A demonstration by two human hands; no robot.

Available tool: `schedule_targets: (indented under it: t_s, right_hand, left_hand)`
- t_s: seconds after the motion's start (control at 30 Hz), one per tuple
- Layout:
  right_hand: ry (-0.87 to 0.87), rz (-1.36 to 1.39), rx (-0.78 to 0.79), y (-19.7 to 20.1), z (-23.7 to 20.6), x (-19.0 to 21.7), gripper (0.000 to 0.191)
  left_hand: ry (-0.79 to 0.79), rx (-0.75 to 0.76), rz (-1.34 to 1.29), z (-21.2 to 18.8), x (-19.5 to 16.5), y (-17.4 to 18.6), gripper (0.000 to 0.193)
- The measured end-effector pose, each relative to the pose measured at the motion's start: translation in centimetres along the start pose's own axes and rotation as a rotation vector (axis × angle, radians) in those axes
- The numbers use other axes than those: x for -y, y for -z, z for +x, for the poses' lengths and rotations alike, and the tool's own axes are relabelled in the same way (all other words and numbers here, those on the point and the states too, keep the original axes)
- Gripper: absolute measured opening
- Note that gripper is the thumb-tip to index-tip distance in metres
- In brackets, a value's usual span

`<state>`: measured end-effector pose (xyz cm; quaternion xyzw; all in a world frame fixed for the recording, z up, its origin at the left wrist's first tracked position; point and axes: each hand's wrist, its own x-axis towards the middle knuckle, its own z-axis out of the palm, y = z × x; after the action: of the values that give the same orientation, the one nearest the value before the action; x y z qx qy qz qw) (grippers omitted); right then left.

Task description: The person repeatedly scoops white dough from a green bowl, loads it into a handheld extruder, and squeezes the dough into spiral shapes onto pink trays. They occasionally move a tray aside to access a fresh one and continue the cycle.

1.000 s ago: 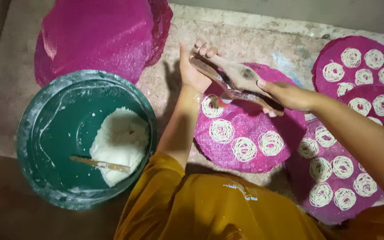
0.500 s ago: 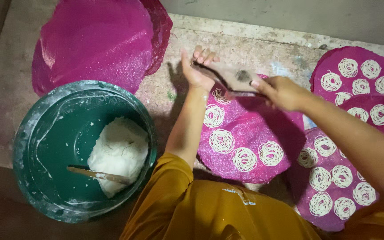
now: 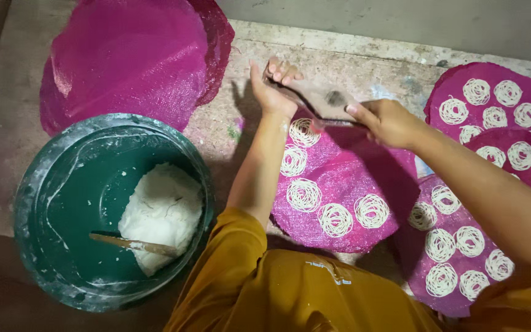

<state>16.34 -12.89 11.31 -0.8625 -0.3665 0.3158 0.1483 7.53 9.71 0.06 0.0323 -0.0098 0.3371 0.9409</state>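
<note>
- The left hand (image 3: 273, 86), upper middle of the frame, is curled shut around one end of a press tool (image 3: 314, 101), fingers folded over it, wrist bent back, forearm running down toward the lower middle.
- The right hand (image 3: 387, 122), just right of it, is closed over the other end of the same tool, knuckles up, its forearm slanting down to the lower right corner.
- The press tool is one dark, blurred bar spanning the gap between the two hands, held just above the top edge of the mat below.
- That centre mat (image 3: 345, 184) is a round pink mesh disc in the middle of the frame; it carries five white noodle coils (image 3: 303, 195), set along its left and lower edge.
- To the right lie three more round pink mats (image 3: 493, 104), overlapping one another; the upper one shows five coils, the others are partly hidden by the arm, so their count cannot be told.
- A stack of bare pink mats (image 3: 124, 58) fills the upper left; how many are in it cannot be told.
- One green round tub (image 3: 50, 184) sits at lower left, holding one lump of white dough (image 3: 161, 215) with one wooden stick (image 3: 133, 245) lying across it.
- Everything rests on a rough concrete floor (image 3: 364, 58).
- No labels or signs are visible; a yellow shirt (image 3: 290, 289) fills the bottom centre.
</note>
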Motion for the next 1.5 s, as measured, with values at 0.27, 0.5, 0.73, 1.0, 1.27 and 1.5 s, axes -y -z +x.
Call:
schedule_targets:
  t_s: [0.27,0.5,0.73,1.0,1.27,1.5]
  right_hand:
    - [0.156,0.169,-0.037,-0.8,0.6,-1.9,0.06]
    - [0.17,0.295,-0.039,-1.6,1.2,-3.7,0.06]
    - [0.083,0.367,-0.205,-3.2,1.8,-3.8,0.059]
    - [0.076,0.399,-0.176,-1.8,-1.1,-6.9,0.065]
    - [-0.108,0.304,0.06,0.1,-3.6,-7.6,0.074]
    - [0.169,-0.033,-0.307,-1.0,-2.9,-6.2,0.065]
  left_hand:
    - [0.277,-0.472,0.224,-1.3,-2.3,-3.8,0.075]
    - [0.671,-0.267,0.919,-4.3,-1.3,0.8,0.101]
    - [0.518,-0.209,1.244,-6.4,-1.3,1.3,0.091]
    - [0.223,-0.164,0.953,-6.0,-1.0,0.7,0.071]
    - [0.267,0.169,-0.071,-1.7,5.5,-2.4,0.066]
    - [0.209,0.011,0.001,0.4,6.0,-1.2,0.058]
